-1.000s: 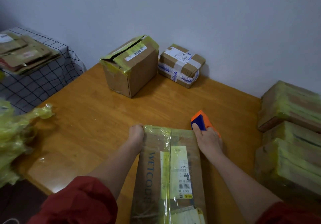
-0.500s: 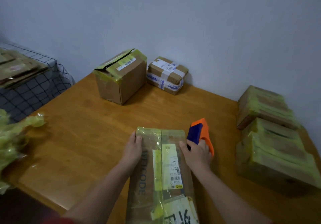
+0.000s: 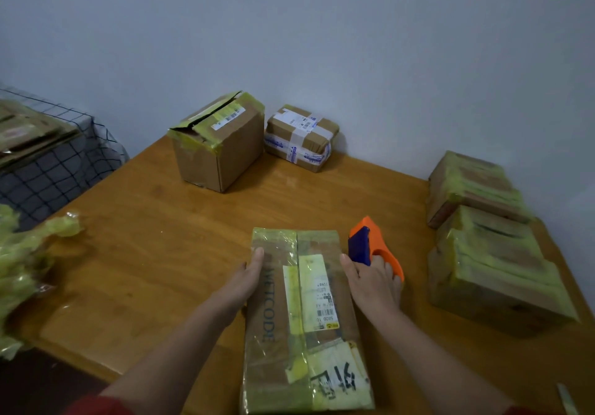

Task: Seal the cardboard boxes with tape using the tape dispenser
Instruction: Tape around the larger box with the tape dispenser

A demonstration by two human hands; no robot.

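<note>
At near centre of the wooden table (image 3: 154, 253): flat cardboard box (image 3: 273, 318), long axis running near to far, wrapped in yellow-green tape, white shipping label on top.

On its left edge: left hand (image 3: 246, 281) laid flat, fingers straight and pointing far, pressing the box, nothing grasped.

Just beside its right edge: right hand (image 3: 375, 281) clenched round the orange handle of the tape dispenser (image 3: 362, 244), fingers hooked through the handle loop, one finger stretched out along the box edge. Dispenser just right of the box's far right corner, blue part toward the box. Touching the table or not: cannot tell.

Far side, against the wall: taller carton (image 3: 225, 157) with top flaps ajar. Just right of it, small parcel (image 3: 301, 137) bound in white printed tape.

Right edge of table: row of taped boxes (image 3: 489, 263).

Left edge: crumpled yellow-green tape (image 3: 25, 263). Beyond it, checked cloth (image 3: 54, 173) under flattened cardboard (image 3: 25, 128).
</note>
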